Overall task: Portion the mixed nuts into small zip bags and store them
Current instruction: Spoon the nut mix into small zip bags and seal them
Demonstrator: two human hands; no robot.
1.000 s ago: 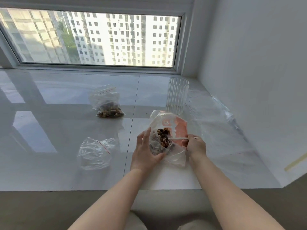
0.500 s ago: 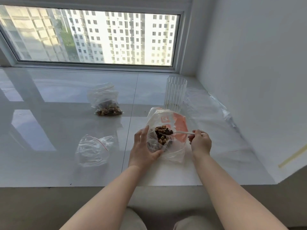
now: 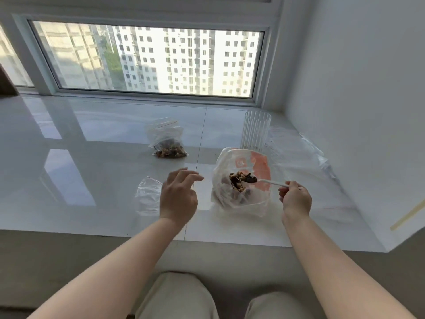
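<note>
The right hand [image 3: 296, 199] has its grip closed around the handle of a white plastic spoon [image 3: 264, 181], pinching it near the end; the spoon's bowl carries a heap of mixed nuts [image 3: 247, 178] and is held over the mouth of the large supply bag [image 3: 241, 180], a translucent white bag with an orange printed panel that stands on the white glossy counter [image 3: 92, 157]. More nuts are visible inside that bag below the spoon. The left hand [image 3: 178, 196] is held above the counter to the left of the supply bag, apart from it, fingers loosely spread and slightly bent, grip open and holding nothing. Partly hidden behind the left hand, an empty small zip bag [image 3: 147, 195] lies crumpled on the counter. Farther back, a filled zip bag [image 3: 166, 143] lies on the counter with nuts collected at its near end. A clear ribbed cup [image 3: 256, 131] stands upright just behind the supply bag. Loose clear plastic sheeting [image 3: 299, 153] lies along the right side of the counter by the wall. A window [image 3: 149, 58] spans the rear.
</note>
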